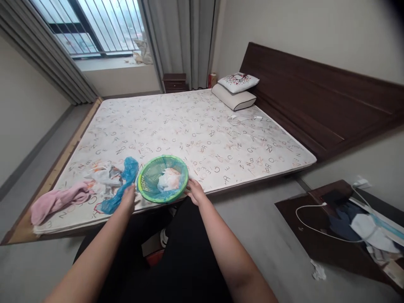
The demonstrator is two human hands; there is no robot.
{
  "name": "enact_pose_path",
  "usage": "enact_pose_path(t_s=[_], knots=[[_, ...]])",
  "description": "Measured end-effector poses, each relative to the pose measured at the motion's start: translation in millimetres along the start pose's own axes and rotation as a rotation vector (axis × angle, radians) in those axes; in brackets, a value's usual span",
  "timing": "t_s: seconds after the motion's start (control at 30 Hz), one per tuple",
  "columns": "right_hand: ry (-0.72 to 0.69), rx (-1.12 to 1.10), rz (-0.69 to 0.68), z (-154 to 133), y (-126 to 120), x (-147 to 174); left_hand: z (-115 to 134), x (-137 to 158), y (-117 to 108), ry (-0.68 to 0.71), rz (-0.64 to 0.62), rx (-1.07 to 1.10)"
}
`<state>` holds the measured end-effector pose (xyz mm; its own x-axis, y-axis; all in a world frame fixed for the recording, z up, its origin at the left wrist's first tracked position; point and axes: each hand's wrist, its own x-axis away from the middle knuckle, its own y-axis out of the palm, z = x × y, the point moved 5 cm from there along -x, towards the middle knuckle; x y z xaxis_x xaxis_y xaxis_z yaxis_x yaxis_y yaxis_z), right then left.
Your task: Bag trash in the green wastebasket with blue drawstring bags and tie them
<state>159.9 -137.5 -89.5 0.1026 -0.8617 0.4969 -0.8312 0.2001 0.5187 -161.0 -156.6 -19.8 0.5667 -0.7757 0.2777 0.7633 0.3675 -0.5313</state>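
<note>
A round green plastic basket [145,187] with a blue bag liner sits at the near edge of the bed, with crumpled whitish plastic or tissue [169,180] inside. My right hand [195,192] grips its right rim, thumb near the top and fingers curled against the side. Close to the basket's left side is my left hand [128,197], slightly blurred. Its fingers are mostly hidden, so whether it holds the rim is unclear. Beside and behind that hand lies a crumpled blue plastic bag [129,168]. Further left are white plastic bags [109,174] and a pink cloth [61,201].
The mattress [176,122] has a letter print, with two pillows [238,82] by the dark headboard [296,84]. A low dark cabinet [303,219] with a white cable and cloths stands at right. Crumpled tissue [318,270] lies on the floor.
</note>
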Motion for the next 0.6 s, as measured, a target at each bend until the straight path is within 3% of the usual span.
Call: enact_pose_path(t_s=[0.1, 0.2, 0.37, 0.6], knots=[[-0.028, 0.018, -0.058, -0.5, 14.7, -6.2, -29.8, 11.0, 21.5, -0.2, -0.18, 0.226], [-0.087, 0.027, -0.066, -2.5, 15.8, -2.8, -36.7, 14.9, 29.9, -0.267, -0.179, 0.389], [-0.172, 0.03, -0.002, -11.5, 1.6, 13.6, -22.4, 5.3, 14.1, -0.2, -0.079, 0.554], [-0.199, 0.214, 0.051, -20.9, 10.1, 33.8, 6.2, 3.5, -2.1, -0.044, -0.179, 0.405]])
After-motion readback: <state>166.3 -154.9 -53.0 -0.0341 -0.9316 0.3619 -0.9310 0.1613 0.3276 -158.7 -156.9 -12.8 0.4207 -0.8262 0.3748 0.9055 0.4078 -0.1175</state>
